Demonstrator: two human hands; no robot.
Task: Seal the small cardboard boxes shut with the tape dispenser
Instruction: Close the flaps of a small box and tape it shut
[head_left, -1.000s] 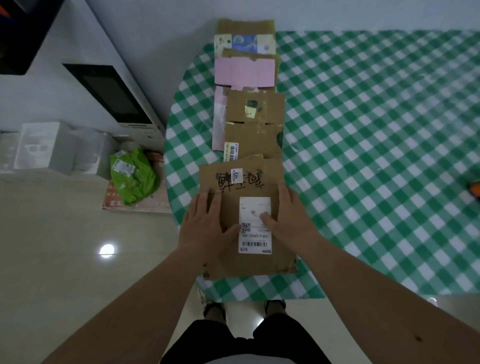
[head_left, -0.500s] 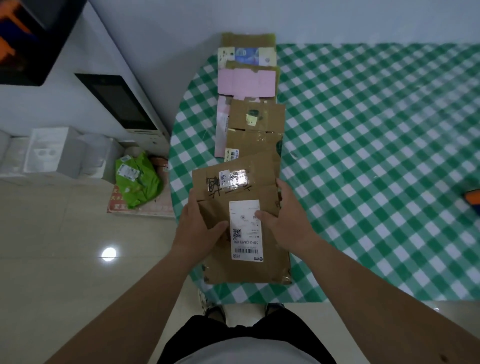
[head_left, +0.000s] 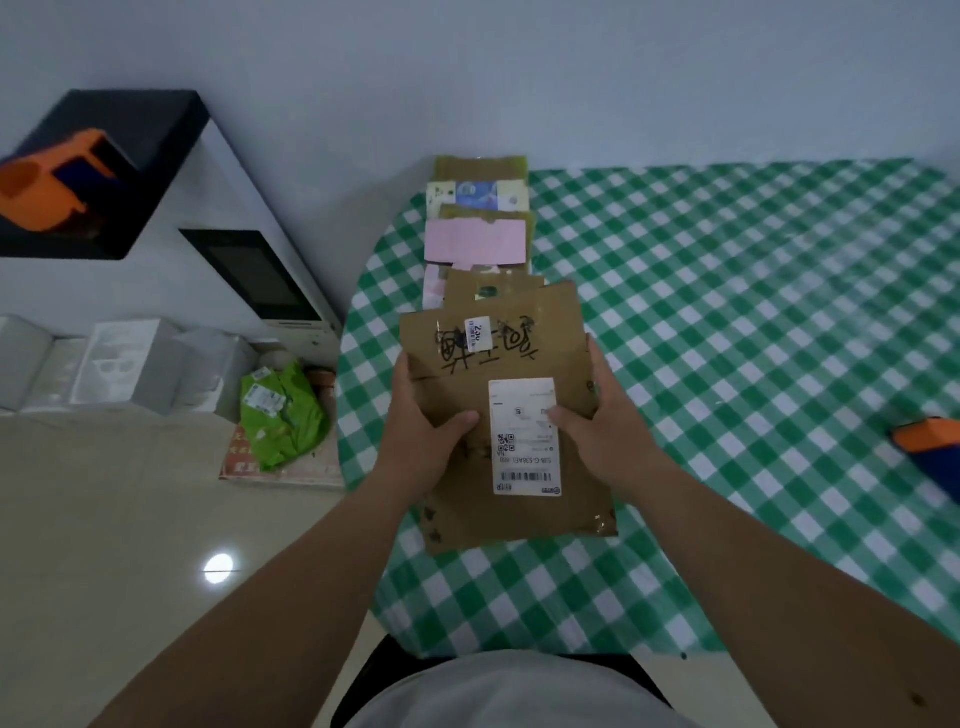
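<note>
Both hands, left hand (head_left: 423, 441) and right hand (head_left: 605, 434), hold the cardboard box (head_left: 511, 415).

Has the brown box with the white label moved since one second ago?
Yes. The brown box has risen and now hides more of the box row behind.

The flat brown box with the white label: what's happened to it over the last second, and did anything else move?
The brown box lay flat under both palms; now the left hand and right hand grip its side edges, thumbs on top, and have lifted its far end off the table. The row of flattened boxes behind it and the orange tape dispenser at the right edge lie as before.
</note>
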